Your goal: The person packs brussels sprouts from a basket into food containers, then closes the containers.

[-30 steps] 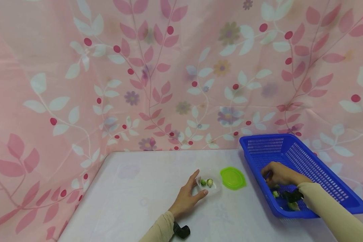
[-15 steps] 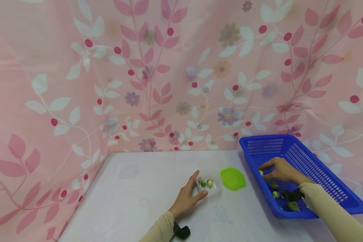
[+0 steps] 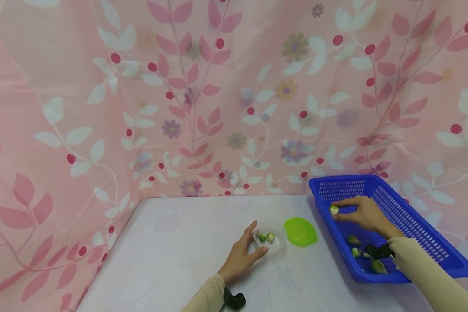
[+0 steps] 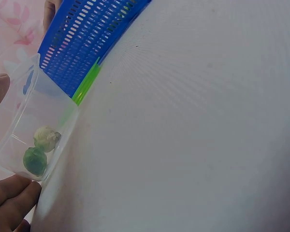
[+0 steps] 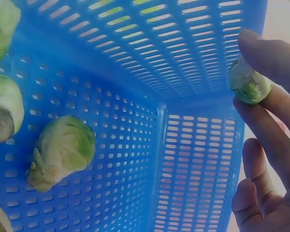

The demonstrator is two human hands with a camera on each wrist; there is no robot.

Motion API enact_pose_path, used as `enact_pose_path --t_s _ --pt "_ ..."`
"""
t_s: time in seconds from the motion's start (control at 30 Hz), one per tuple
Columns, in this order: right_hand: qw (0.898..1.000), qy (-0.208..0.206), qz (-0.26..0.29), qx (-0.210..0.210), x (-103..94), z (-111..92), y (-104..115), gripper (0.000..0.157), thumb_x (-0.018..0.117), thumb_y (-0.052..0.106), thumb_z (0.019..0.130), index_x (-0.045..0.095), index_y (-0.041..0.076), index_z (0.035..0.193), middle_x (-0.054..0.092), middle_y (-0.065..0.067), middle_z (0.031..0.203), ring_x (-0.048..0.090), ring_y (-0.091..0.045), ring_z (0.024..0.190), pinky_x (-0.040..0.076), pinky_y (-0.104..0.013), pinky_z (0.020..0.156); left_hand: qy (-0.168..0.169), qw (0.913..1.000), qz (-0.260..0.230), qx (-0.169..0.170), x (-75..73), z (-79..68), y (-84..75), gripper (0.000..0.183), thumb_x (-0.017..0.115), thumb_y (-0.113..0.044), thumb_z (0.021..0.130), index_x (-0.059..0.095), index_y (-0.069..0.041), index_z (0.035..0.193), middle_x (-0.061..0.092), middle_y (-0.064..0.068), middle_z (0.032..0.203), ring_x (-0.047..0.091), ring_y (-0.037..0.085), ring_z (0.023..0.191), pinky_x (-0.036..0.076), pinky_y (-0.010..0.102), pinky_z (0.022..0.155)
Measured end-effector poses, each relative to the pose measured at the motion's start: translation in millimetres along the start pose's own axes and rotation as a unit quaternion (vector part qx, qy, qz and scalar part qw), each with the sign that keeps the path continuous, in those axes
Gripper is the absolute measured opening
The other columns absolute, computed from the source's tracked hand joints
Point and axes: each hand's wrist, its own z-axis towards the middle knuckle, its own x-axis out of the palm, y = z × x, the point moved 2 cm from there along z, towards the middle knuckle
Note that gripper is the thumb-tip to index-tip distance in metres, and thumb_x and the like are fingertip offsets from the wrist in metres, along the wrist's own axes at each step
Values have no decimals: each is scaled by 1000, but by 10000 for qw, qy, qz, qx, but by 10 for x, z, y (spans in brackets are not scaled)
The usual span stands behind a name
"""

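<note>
At blue basket point(image 3: 409, 221) with sprouts point(image 5: 65, 150), right hand point(image 3: 368, 214) pinching 1; left hand point(image 3: 239, 258) spread against tub point(image 3: 279, 243) with 2.

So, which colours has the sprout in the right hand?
Whitish and green; the right wrist view shows the sprout best.

A smooth white table point(image 3: 164, 242) carries everything. Right of its middle stands a clear plastic container point(image 3: 276, 248), with a bright green lid point(image 3: 301, 232) lying flat just beside it; farther right sits a large blue perforated basket point(image 3: 342, 251).
</note>
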Motion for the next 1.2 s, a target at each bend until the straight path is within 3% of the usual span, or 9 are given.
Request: enact_pose_path --t_s 0.1,0.2,0.33,0.5,0.8,1.07,1.2 --pt "9999 -17 103 112 -27 -9 26 51 90 43 85 80 14 125 79 -12 118 60 -15 88 44 -22 65 2 10000 18 -43 1 -6 3 83 69 -48 102 23 -35 170 52 19 160 56 35 145 37 65 120" --pt "9993 6 303 227 -58 -12 45 52 89 44 86 79 15 128 75 -7 96 47 -8 69 38 -24 57 4 10000 36 -67 -4 -8 9 83 69 -49 102 23 -33 170 52 19 160 56 35 145 37 65 120" --pt "9978 -51 593 290 -112 -6 84 53 89 45 86 78 17 130 71 -3 91 37 -10 59 34 -28 50 0 9999 69 -81 -18 -3 20 84 69 -49 102 23 -34 170 50 18 162 56 35 145 37 65 120" --pt "9961 -185 851 132 -147 7 237 50 89 42 87 78 19 130 79 -8 122 47 -16 68 39 -29 56 2 10000 57 -63 -39 -4 29 84 70 -48 102 23 -36 169 50 17 162 56 35 145 37 65 120" --pt "9923 -326 1110 -445 -24 51 685 42 93 30 83 83 19 121 81 -3 110 49 -18 70 40 -29 57 27 10000 -1 -83 -44 14 38 84 69 -51 102 22 -37 170 48 13 164 53 31 148 34 64 123" --pt "9889 -183 1349 -592 150 127 919 39 94 28 81 84 19 118 72 -3 97 48 -19 73 41 -30 61 49 10000 24 -52 -29 20 35 85 70 -47 102 23 -28 170 50 17 162 54 33 146 35 63 122" --pt "9872 -84 1491 -555 258 177 1025 39 95 31 80 84 20 116 77 1 100 49 -20 76 42 -30 65 41 10000 62 -32 -14 13 35 85 70 -48 102 24 -26 170 52 18 160 55 33 145 37 64 121"
